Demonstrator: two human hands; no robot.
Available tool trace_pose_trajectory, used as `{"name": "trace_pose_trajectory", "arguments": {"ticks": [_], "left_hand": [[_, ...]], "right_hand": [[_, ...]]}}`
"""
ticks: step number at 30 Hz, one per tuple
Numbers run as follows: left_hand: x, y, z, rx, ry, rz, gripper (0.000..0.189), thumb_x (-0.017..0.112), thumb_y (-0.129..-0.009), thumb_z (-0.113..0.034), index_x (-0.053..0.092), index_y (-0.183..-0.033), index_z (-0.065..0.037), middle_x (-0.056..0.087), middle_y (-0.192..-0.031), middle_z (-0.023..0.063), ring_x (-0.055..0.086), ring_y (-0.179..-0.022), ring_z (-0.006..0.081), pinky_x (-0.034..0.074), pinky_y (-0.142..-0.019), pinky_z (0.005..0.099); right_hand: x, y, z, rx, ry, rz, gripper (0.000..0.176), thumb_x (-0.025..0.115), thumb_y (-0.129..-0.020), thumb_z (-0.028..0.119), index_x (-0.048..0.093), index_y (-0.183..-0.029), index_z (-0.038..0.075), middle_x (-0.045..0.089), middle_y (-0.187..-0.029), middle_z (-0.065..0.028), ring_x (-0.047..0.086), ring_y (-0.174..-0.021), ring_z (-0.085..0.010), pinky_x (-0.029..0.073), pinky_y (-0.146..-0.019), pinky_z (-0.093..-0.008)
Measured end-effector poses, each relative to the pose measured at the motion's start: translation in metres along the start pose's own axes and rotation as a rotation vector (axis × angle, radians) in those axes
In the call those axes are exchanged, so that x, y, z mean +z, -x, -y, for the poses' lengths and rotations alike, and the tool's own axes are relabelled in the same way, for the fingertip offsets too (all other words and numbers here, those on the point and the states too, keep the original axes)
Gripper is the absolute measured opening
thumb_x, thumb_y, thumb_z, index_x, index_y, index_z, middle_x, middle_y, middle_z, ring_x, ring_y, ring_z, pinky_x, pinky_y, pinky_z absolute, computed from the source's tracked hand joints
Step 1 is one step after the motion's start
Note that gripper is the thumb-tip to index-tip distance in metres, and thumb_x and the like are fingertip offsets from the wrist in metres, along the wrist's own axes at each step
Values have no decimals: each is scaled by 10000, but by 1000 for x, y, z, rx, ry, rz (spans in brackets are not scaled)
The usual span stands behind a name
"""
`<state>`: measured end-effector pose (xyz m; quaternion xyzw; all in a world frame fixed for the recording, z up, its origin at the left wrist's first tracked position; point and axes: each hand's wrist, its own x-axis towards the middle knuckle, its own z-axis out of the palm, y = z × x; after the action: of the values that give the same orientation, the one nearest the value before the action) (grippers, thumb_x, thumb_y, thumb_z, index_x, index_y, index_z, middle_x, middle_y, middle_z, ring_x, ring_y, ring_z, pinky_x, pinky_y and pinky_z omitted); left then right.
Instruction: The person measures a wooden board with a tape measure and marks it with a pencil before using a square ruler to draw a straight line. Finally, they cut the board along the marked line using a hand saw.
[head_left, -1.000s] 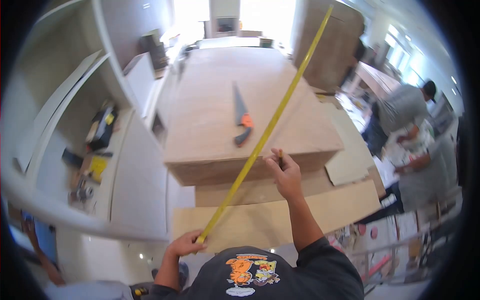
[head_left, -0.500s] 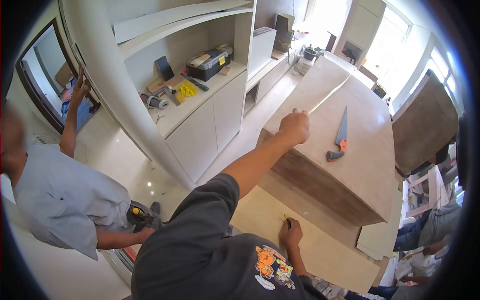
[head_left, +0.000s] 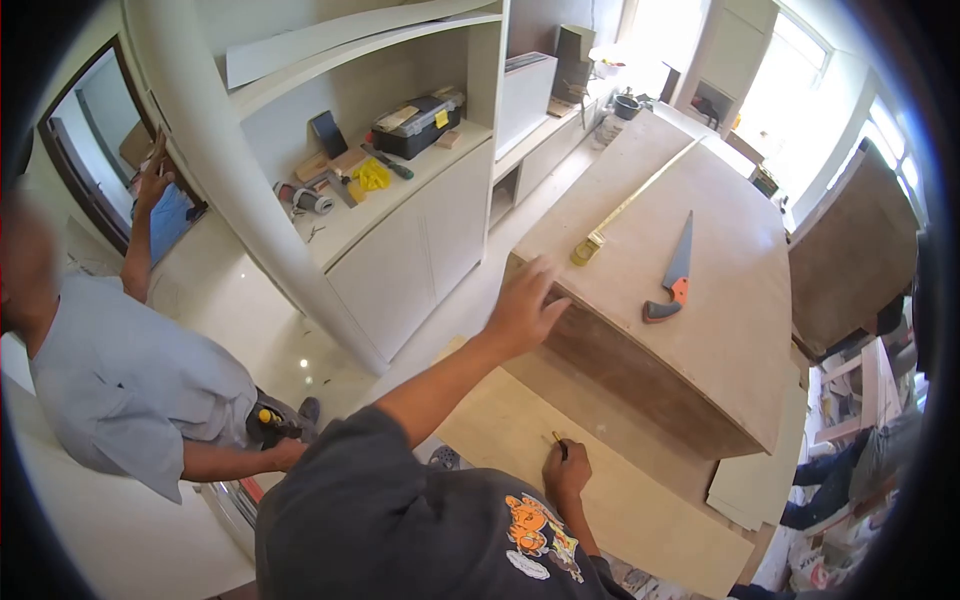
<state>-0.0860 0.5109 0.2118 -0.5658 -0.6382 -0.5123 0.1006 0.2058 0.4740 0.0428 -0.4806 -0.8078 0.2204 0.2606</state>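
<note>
My left hand [head_left: 525, 308] is at the near left edge of a large brown wooden box [head_left: 640, 215], fingers apart and holding nothing. Just beyond it a yellow tape measure [head_left: 588, 248] lies on the box top, its blade drawn out toward the far edge. A handsaw [head_left: 674, 275] with an orange and dark grey handle rests to the right of the tape. Over a pale plywood sheet [head_left: 640, 508], below the box's front side, my right hand [head_left: 568, 468] is closed around a thin pencil [head_left: 558, 438], whose yellowish end sticks out.
At left stands a person in a grey shirt [head_left: 140, 375], one hand raised to a column [head_left: 240, 210]. The white cabinet [head_left: 410, 260] carries a toolbox [head_left: 415, 125], yellow plastic [head_left: 371, 177] and tools. A brown panel [head_left: 855, 250] leans at right; another person's legs [head_left: 840, 480] are below it.
My left hand has let go of the tape measure, which now lies on the box top. The hand has moved back toward the box's edge and opened. My right hand has shifted slightly left with the pencil.
</note>
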Motion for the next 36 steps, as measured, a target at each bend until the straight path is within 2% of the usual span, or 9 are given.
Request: {"name": "trace_pose_trajectory", "arguments": {"ticks": [3, 7, 12, 15, 19, 25, 28, 32, 36], "left_hand": [[-51, 80, 48, -186, -234, 3, 379, 687, -851, -187, 603, -1172, -5, 569, -1241, 215, 538, -1152, 389, 422, -1004, 468], [-138, 88, 114, -852, -366, 696, 360, 633, -890, -257, 650, -1130, 11, 629, -1200, 230, 579, -1137, 384, 463, -980, 428], [-184, 22, 233, -1046, -335, 395, 344, 647, -865, -263, 665, -1078, 7, 660, -1121, 243, 634, -1049, 390, 506, -925, 423], [-193, -5, 353, -999, -570, 104, 316, 616, -864, -207, 645, -1041, 53, 660, -1096, 271, 642, -1042, 388, 518, -913, 422], [-198, -33, 436, -1128, -715, -99, 297, 596, -871, -173, 616, -1031, 76, 665, -1082, 281, 651, -1051, 360, 533, -889, 423], [-216, -67, 448, -1371, -599, -61, 262, 601, -882, -181, 623, -1073, -3, 686, -1088, 214, 664, -1046, 342, 553, -855, 422], [-214, -68, 463, -1389, -654, -192, 232, 601, -884, -190, 678, -1005, -7, 699, -1065, 204, 672, -1028, 341, 552, -851, 415], [-219, -80, 461, -1382, -596, -67, 281, 586, -885, -214, 707, -987, 18, 698, -1070, 207, 670, -1031, 340, 542, -850, 406], [-222, -55, 535, -1291, -476, -22, 363, 539, -868, -224, 676, -1042, 64, 666, -1129, 243, 639, -1081, 376, 518, -876, 422]], "right_hand": [[-2, -2, 0, 23, -12, 40, 150, 606, -850, 164, 688, -935, 71, 652, -869, -146, 642, -788, -357, 513, -707, -455], [2, -6, 1, 86, -12, 60, 149, 622, -846, 175, 690, -929, 71, 652, -858, -145, 647, -774, -349, 511, -693, -448], [19, -11, 8, 133, 62, -84, 146, 652, -846, 182, 683, -922, 61, 648, -840, -133, 644, -735, -335, 509, -668, -438], [27, -13, 15, 147, 144, -116, 149, 661, -850, 189, 664, -923, 60, 640, -830, -125, 638, -719, -327, 507, -657, -428], [31, -21, 35, 244, 215, -94, 178, 650, -872, 199, 630, -971, 52, 651, -843, -148, 642, -727, -329, 510, -664, -425], [35, -25, 35, 234, 302, -105, 190, 640, -884, 213, 610, -973, 47, 651, -845, -155, 641, -732, -334, 504, -667, -430], [35, -24, 32, 242, 334, -99, 184, 637, -884, 211, 603, -962, 48, 640, -832, -150, 632, -722, -336, 500, -664, -430], [37, -26, 37, 250, 301, -140, 179, 634, -883, 204, 601, -965, 48, 625, -813, -146, 619, -709, -339, 495, -659, -429], [33, -26, 40, 295, 309, -99, 178, 634, -875, 206, 607, -954, 49, 633, -868, -150, 633, -767, -354, 503, -681, -454]]}}
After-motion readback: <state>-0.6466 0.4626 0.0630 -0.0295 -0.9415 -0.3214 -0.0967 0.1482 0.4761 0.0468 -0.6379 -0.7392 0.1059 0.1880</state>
